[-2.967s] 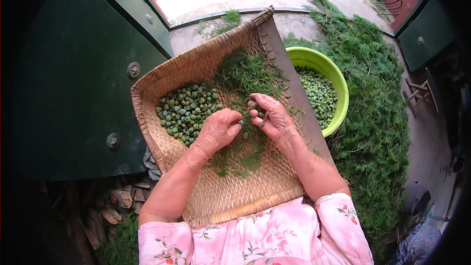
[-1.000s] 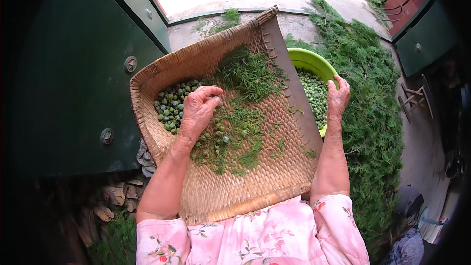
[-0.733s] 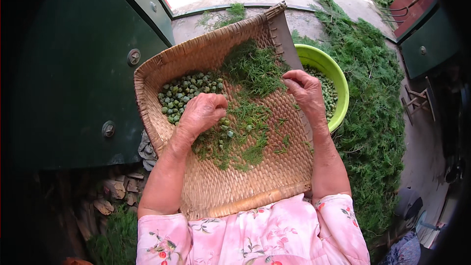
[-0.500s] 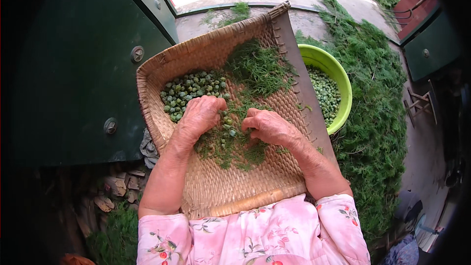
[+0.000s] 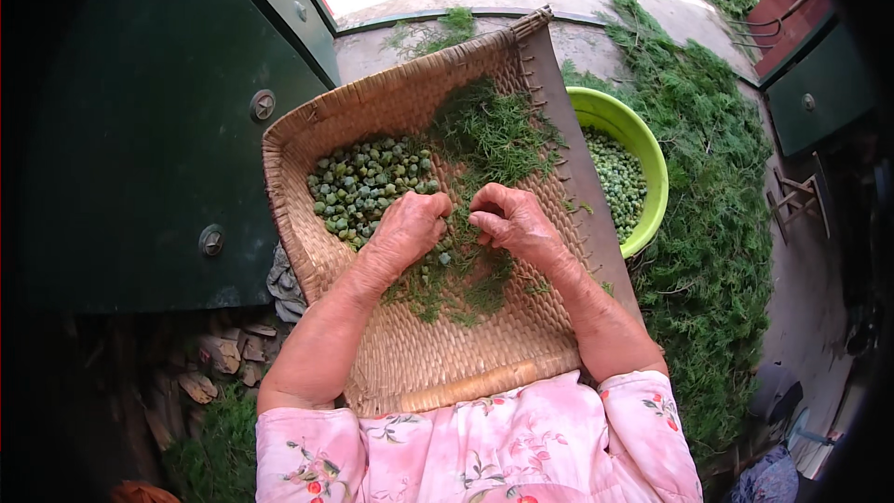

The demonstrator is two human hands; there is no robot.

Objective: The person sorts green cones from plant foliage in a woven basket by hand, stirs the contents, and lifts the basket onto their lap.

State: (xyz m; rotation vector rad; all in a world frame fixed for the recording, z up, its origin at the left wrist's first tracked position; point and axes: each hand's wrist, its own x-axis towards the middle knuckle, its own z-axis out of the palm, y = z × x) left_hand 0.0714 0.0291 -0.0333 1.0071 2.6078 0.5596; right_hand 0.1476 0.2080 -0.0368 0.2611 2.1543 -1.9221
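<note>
A woven wicker scoop basket rests across my lap. Inside it, round green cones are heaped at the left, and a tuft of green conifer sprigs lies at the far right. My left hand is at the near right edge of the cones, its fingers pinched together. Close by on the right, my right hand has thumb and forefinger curled toward each other. Whatever either hand pinches is too small or hidden to make out. Loose needle bits with a few cones lie below and between the hands.
A lime-green bucket holding many cones stands against the basket's right side. Cut conifer branches cover the ground beyond it. On the left is a dark green door, with split firewood below. A small wooden stool stands far right.
My left hand has moved right and slightly nearer, away from the cone heap. My right hand has risen a little toward the far side, and the two hands are closer together.
</note>
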